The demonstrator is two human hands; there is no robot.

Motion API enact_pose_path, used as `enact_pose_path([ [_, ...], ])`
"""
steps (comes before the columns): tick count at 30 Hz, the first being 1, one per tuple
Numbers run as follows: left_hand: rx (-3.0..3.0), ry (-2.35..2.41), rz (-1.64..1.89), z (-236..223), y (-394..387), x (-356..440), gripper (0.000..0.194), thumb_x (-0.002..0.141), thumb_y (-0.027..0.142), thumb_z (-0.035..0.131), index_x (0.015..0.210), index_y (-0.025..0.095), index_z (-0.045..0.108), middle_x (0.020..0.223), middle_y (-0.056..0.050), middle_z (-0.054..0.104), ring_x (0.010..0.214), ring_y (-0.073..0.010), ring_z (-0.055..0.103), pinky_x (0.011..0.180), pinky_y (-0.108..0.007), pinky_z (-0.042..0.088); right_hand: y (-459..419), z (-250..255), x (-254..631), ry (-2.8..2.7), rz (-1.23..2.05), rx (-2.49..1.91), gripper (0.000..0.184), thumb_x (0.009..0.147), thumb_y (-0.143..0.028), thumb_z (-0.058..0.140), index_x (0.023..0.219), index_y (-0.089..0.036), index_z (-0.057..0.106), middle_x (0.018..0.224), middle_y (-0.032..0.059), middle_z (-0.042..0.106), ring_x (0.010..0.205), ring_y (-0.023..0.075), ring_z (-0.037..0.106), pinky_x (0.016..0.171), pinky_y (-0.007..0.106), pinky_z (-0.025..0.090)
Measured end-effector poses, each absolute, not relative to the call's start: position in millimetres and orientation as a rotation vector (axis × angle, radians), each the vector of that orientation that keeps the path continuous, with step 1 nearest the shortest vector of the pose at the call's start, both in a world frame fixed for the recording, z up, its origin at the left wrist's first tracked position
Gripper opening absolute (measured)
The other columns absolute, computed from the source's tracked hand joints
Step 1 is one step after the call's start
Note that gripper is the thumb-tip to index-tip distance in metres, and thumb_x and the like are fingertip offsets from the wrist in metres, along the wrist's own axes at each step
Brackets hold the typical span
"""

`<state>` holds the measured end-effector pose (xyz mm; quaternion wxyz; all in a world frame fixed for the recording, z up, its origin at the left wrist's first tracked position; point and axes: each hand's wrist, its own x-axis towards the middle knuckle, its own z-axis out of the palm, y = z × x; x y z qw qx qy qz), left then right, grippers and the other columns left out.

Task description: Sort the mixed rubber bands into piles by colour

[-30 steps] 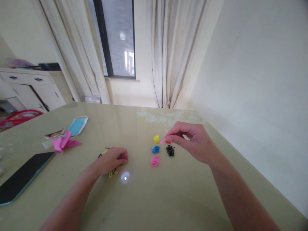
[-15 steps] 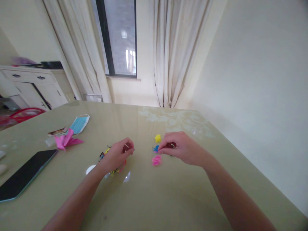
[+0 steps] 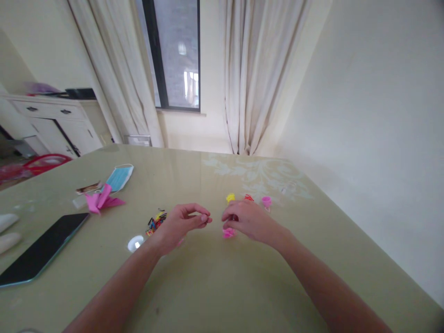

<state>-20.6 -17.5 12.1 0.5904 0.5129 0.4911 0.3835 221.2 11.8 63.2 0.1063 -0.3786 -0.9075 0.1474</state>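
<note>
My left hand (image 3: pixel 185 225) hovers left of the middle of the table, thumb and forefinger pinched together. What sits between the fingertips is too small to make out. Behind its wrist lies a mixed heap of small coloured rubber bands (image 3: pixel 157 222), partly covered by the hand. My right hand (image 3: pixel 250 220) is curled low over the sorted piles, with a gap between thumb and fingers and nothing visible in it. Its thumb is close to the pink rubber bands (image 3: pixel 229 233). Beyond it are the yellow rubber bands (image 3: pixel 231 198) and the red rubber bands (image 3: pixel 249 197). The blue pile is hidden.
A small pink cup-shaped piece (image 3: pixel 266 201) stands to the right. On the left are a white round dish (image 3: pixel 135 243), a dark phone (image 3: pixel 45 247), a pink folded-paper figure (image 3: pixel 103 200) and a blue face mask (image 3: pixel 120 177). A wall (image 3: pixel 374 138) borders the table's right side.
My left hand has moved right, uncovering more of the mixed heap. My right hand has shifted slightly left, its pinch loosened, now covering the blue pile; the red pile and pink cup-shaped piece show.
</note>
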Motion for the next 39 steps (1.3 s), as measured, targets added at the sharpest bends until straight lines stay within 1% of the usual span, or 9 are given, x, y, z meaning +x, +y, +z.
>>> enact_pose_path([
  [4, 1.187, 1.005, 0.982, 12, -18, -15, 0.045, 0.069, 0.053, 0.088, 0.087, 0.017, 0.067, 0.087, -0.006, 0.076, 0.082, -0.0174, 0.069, 0.072, -0.027, 0.051, -1, 67, 211, -2.494, 0.437, -1.031, 0.02, 0.087, -0.036, 0.082, 0.095, -0.018, 0.078, 0.087, 0.0032, 0.073, 0.075, 0.0154, 0.066, 0.071, 0.026, 0.044],
  [8, 1.252, 0.957, 0.995, 9, -16, -14, 0.04, 0.072, 0.05, 0.087, 0.086, 0.016, 0.07, 0.081, -0.003, 0.073, 0.077, -0.0146, 0.065, 0.077, -0.027, 0.05, -7, 60, 206, -2.463, 0.414, -0.93, 0.013, 0.09, -0.029, 0.079, 0.095, -0.018, 0.078, 0.087, 0.0027, 0.071, 0.072, 0.0131, 0.064, 0.07, 0.025, 0.044],
  [12, 1.302, 0.941, 0.962, 6, -15, -15, 0.036, 0.075, 0.046, 0.085, 0.089, 0.017, 0.07, 0.084, -0.003, 0.074, 0.084, -0.0165, 0.067, 0.083, -0.029, 0.051, -6, 61, 208, -2.487, 0.333, -0.91, 0.008, 0.094, -0.023, 0.073, 0.094, -0.019, 0.079, 0.085, 0.0028, 0.071, 0.073, 0.0139, 0.062, 0.07, 0.026, 0.042],
  [14, 1.379, 1.001, 0.919, 6, -14, -18, 0.037, 0.074, 0.046, 0.083, 0.093, 0.017, 0.071, 0.088, -0.004, 0.075, 0.084, -0.0175, 0.068, 0.08, -0.029, 0.052, -6, 70, 212, -2.462, 0.355, -0.928, 0.008, 0.094, -0.023, 0.073, 0.093, -0.019, 0.08, 0.084, 0.0027, 0.07, 0.074, 0.014, 0.062, 0.07, 0.026, 0.042],
  [19, 1.762, 1.502, 0.692, 14, -10, -35, 0.032, 0.082, 0.049, 0.068, 0.092, 0.019, 0.073, 0.085, -0.003, 0.075, 0.053, -0.0139, 0.061, 0.056, -0.028, 0.045, -8, 106, 234, -2.272, 0.524, -0.894, 0.011, 0.094, -0.028, 0.073, 0.092, -0.019, 0.08, 0.081, 0.0019, 0.071, 0.071, 0.0124, 0.06, 0.067, 0.025, 0.043],
  [23, 1.897, 1.611, 0.474, 20, -12, -49, 0.021, 0.079, 0.039, 0.065, 0.087, 0.021, 0.071, 0.065, 0.0, 0.069, 0.061, -0.0191, 0.065, 0.061, -0.028, 0.045, -13, 127, 251, -2.188, 0.527, -0.898, 0.015, 0.095, -0.033, 0.072, 0.092, -0.022, 0.081, 0.081, 0.0021, 0.072, 0.069, 0.013, 0.059, 0.063, 0.026, 0.044],
  [28, 1.953, 1.556, 0.312, 13, -12, -57, 0.013, 0.07, 0.024, 0.062, 0.077, 0.021, 0.072, 0.071, -0.001, 0.071, 0.068, -0.0199, 0.065, 0.064, -0.027, 0.044, -24, 139, 261, -2.155, 0.468, -0.885, 0.017, 0.095, -0.036, 0.071, 0.093, -0.023, 0.082, 0.078, 0.0025, 0.071, 0.067, 0.014, 0.058, 0.063, 0.028, 0.045],
  [37, 1.931, 1.475, 0.342, 11, -10, -55, 0.019, 0.081, 0.035, 0.058, 0.082, 0.021, 0.071, 0.068, -0.001, 0.071, 0.066, -0.0199, 0.065, 0.065, -0.028, 0.044, 2, 128, 275, -2.325, 0.504, -1.1, 0.014, 0.091, -0.032, 0.073, 0.088, -0.021, 0.081, 0.079, 0.002, 0.073, 0.069, 0.014, 0.062, 0.065, 0.026, 0.044],
  [39, 1.919, 1.403, 0.286, 17, -13, -59, 0.021, 0.077, 0.037, 0.064, 0.087, 0.02, 0.073, 0.073, -0.001, 0.071, 0.07, -0.0202, 0.064, 0.065, -0.028, 0.044, 18, 114, 282, -2.402, 0.58, -1.22, 0.011, 0.088, -0.026, 0.073, 0.083, -0.02, 0.08, 0.079, 0.002, 0.075, 0.071, 0.0152, 0.064, 0.066, 0.026, 0.044],
])
